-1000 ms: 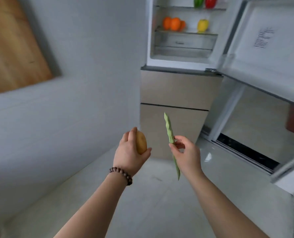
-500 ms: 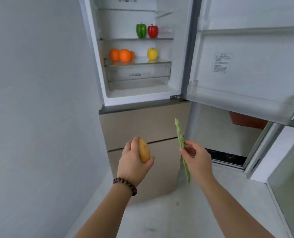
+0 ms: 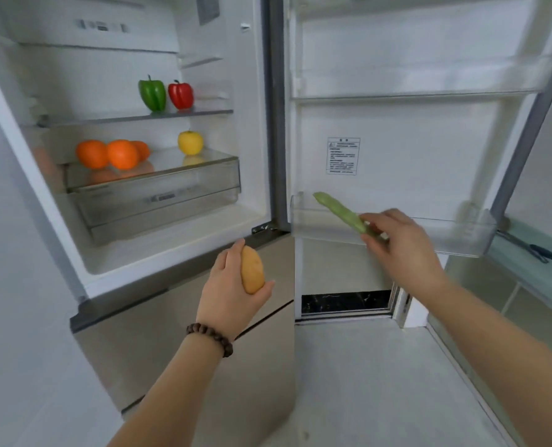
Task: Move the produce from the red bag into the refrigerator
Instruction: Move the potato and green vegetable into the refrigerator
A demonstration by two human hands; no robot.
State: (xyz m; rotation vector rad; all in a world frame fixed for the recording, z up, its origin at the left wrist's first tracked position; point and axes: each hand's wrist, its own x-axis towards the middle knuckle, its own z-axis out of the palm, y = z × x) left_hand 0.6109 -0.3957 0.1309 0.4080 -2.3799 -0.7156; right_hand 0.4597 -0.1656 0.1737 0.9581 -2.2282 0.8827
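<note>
Holding: potato (image 3: 252, 274) in my left hand (image 3: 232, 295); green bean pod (image 3: 340, 213) pinched in my right hand (image 3: 400, 245), now tilting toward door bin (image 3: 461, 235) at 2 o'clock; refrigerator (image 3: 158, 253) nearer, placement coming.

A tan, oval potato (image 3: 252, 274); a pale green, long flat bean pod (image 3: 340, 212); a dark brown beaded bracelet (image 3: 211, 338); a white refrigerator interior (image 3: 203, 75); a glossy green bell pepper (image 3: 152, 93) beside a red bell pepper (image 3: 180, 94); three orange oranges (image 3: 113, 154); a yellow apple (image 3: 190, 142); beige lower drawer fronts (image 3: 171, 333).
</note>
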